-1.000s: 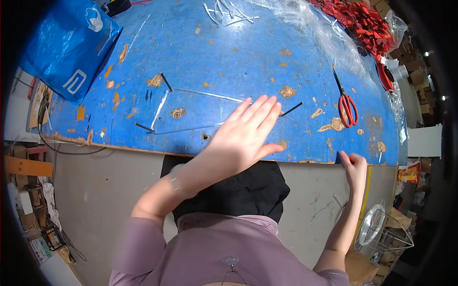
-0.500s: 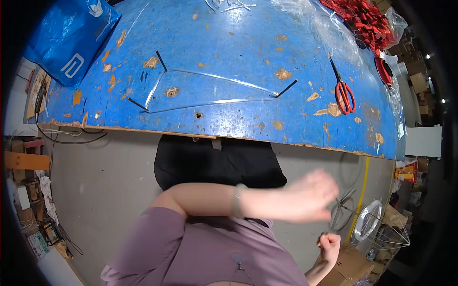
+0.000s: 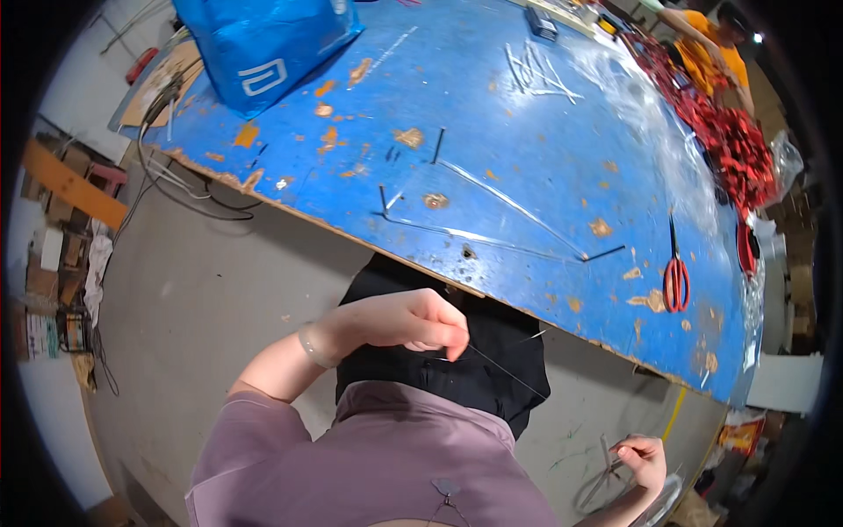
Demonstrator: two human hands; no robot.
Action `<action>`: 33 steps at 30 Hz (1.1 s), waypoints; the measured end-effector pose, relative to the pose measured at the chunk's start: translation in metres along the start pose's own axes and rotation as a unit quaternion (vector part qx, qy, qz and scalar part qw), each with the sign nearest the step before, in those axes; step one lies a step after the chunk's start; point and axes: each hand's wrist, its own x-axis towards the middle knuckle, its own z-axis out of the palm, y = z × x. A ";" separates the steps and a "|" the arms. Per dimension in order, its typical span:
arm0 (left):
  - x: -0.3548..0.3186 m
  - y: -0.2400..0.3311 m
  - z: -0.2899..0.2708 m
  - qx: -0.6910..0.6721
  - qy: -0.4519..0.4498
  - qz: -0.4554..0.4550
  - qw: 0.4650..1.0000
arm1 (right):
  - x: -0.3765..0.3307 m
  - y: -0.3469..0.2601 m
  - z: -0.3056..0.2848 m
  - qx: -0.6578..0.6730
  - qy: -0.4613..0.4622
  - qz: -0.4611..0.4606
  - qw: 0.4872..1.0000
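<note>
My left hand (image 3: 421,321) is over my lap, in front of the table edge. Its fingers are closed in a pinch on a thin dark strand (image 3: 505,372), which slants down to the right across my black trousers; its far end is lost from sight. My right hand (image 3: 644,458) is low at the right, away from the table, with its fingers curled together. Whatever is between them is too small to make out. On the table lies a clear, thin strip (image 3: 514,202) laid out as a triangle, with short black sticks (image 3: 438,145) at its corners.
Red-handled scissors (image 3: 676,283) lie on the worn blue table (image 3: 544,132). Farther off are white strips (image 3: 536,75), a blue bag (image 3: 263,53), and a heap of red material (image 3: 738,158). A person in orange (image 3: 707,53) is at the far right.
My left hand has swung back from the right to above my lap, and the strand now shows from its fingers. The view has turned, and the person in orange has come into it.
</note>
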 end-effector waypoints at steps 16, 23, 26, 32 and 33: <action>-0.061 0.053 -0.119 -0.088 0.209 0.220 0.949 | 0.108 -0.057 -0.030 -0.021 0.129 -0.128 0.983; -0.012 0.089 -0.147 -0.056 0.296 0.188 0.935 | 0.203 -0.093 -0.059 0.036 0.251 -0.160 0.954; 0.010 0.083 -0.145 0.079 0.386 0.123 0.911 | 0.237 -0.077 -0.074 -0.061 0.316 -0.165 0.932; 0.014 0.070 -0.137 0.696 0.373 0.183 0.586 | 0.210 -0.022 -0.086 -0.300 0.353 -0.060 0.884; 0.008 0.076 -0.134 0.701 0.355 0.170 0.595 | 0.196 -0.011 -0.084 -0.291 0.360 -0.036 0.886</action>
